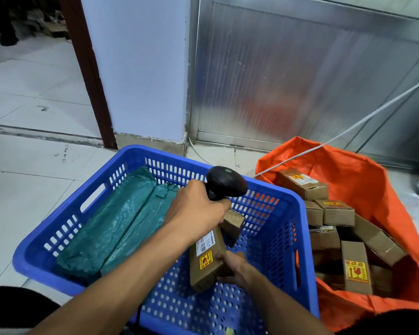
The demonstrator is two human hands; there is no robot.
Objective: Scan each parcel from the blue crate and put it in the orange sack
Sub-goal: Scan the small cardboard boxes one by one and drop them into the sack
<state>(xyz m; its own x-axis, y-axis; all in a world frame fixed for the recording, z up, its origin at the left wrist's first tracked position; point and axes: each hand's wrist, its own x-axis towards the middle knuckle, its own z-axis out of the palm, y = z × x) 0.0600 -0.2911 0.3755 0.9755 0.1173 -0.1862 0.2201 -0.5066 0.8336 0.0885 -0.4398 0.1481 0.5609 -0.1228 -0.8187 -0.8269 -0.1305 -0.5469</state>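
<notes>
Cardboard parcel [205,257] in right grip [232,268]; left grip [196,209] clasps black scanner [224,181] over perforated blue crate [288,238].

This is a parcel sorting or courier depot, worked at floor level. A blue crate [305,228] of perforated plastic holds green poly mailers [111,226], and an orange sack [363,187] beside it is piled with small cardboard boxes [302,183] bearing shipping labels and yellow fragile stickers. A black handheld barcode scanner [224,181] points to logistics work. The surroundings are plain and utilitarian: a pale tiled floor [34,93], a white wall [140,68] and a ribbed metal panel [300,81].
</notes>
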